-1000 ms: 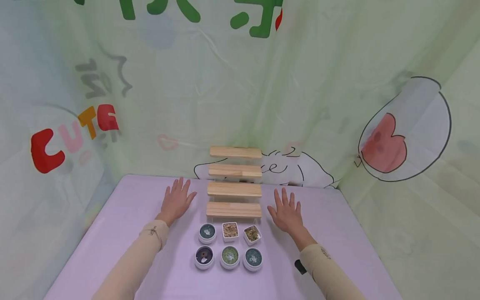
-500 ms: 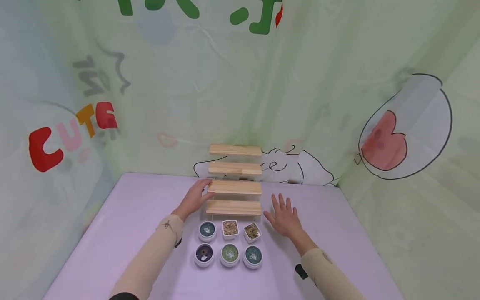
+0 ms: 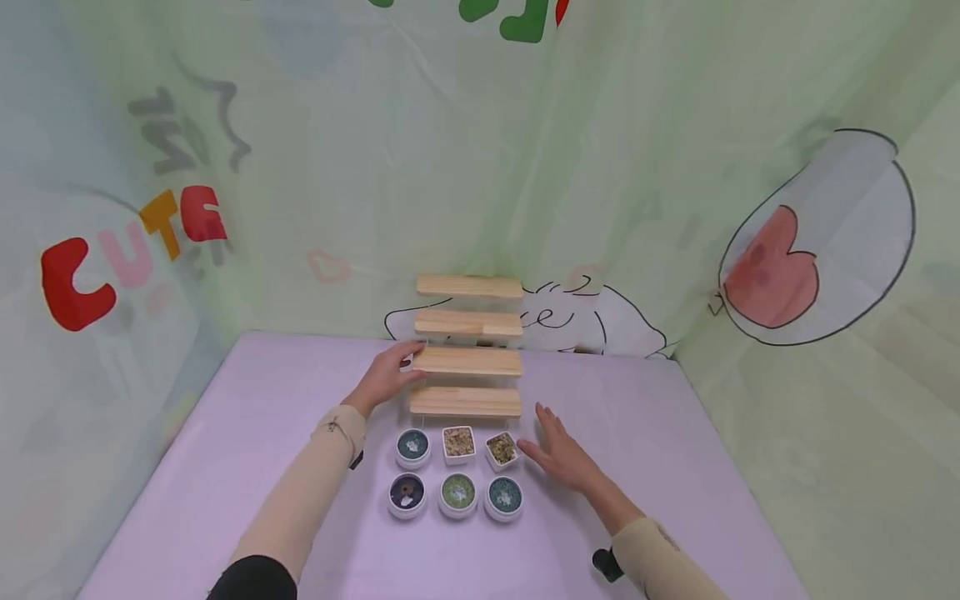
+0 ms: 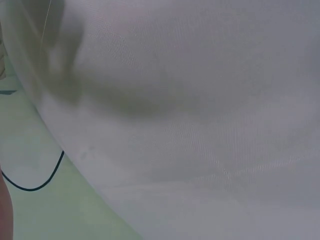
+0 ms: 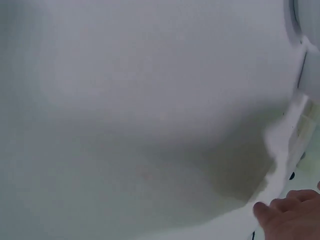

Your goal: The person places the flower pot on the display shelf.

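Note:
A tiered rack with wooden boards (image 3: 480,361) stands at the back of the table. My left hand (image 3: 382,377) holds the left end of its second board from the front, fingers behind the edge and thumb before it. To the right of the rack, my right hand (image 3: 564,457) hovers with fingers extended, thumb close to a square white dish (image 3: 502,450) of greenish-brown bits. Only part of this hand (image 5: 295,217) enters the right wrist view. In the left wrist view the grip is out of sight.
Before the rack sit a square dish of beige bits (image 3: 459,442) and round white jars: teal (image 3: 412,447), dark purple (image 3: 407,492), green (image 3: 458,492) and another teal one (image 3: 505,496). Printed curtains (image 3: 360,192) enclose the lilac table (image 3: 637,417).
My left hand has moved right from the bare table to the rack's board and holds it. The right hand has shifted slightly down towards the dishes. The head view has tilted a little.

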`<state>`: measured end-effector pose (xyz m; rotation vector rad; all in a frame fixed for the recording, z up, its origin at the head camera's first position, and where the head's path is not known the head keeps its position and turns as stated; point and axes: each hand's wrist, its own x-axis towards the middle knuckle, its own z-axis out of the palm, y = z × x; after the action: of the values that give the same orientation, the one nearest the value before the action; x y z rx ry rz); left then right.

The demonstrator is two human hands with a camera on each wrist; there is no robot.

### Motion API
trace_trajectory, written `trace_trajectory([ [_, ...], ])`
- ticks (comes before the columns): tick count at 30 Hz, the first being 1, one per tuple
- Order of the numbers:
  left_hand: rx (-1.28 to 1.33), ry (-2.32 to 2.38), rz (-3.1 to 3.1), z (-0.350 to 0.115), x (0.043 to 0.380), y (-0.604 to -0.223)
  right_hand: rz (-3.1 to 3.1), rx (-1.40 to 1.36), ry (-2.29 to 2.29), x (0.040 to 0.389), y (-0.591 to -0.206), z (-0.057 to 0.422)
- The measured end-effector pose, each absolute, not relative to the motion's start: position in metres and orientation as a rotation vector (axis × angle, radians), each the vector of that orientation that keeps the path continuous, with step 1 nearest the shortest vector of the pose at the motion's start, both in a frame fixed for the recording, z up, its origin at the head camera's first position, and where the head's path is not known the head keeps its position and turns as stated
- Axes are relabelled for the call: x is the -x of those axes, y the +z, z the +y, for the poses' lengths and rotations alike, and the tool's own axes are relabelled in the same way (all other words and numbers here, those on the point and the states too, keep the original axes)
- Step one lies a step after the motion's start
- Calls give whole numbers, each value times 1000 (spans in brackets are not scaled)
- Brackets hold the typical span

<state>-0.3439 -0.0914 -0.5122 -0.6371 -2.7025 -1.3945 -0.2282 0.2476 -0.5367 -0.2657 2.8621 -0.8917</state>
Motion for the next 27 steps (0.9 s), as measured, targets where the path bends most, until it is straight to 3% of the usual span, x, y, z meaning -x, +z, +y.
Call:
trace_trajectory([
  [13, 640, -1483, -2721, -91, 347, -509, 2781, 246, -1169, 218, -549, 235],
  [27, 602, -1564, -2692, -92, 350, -511, 2656, 400, -1343, 219, -559, 227],
])
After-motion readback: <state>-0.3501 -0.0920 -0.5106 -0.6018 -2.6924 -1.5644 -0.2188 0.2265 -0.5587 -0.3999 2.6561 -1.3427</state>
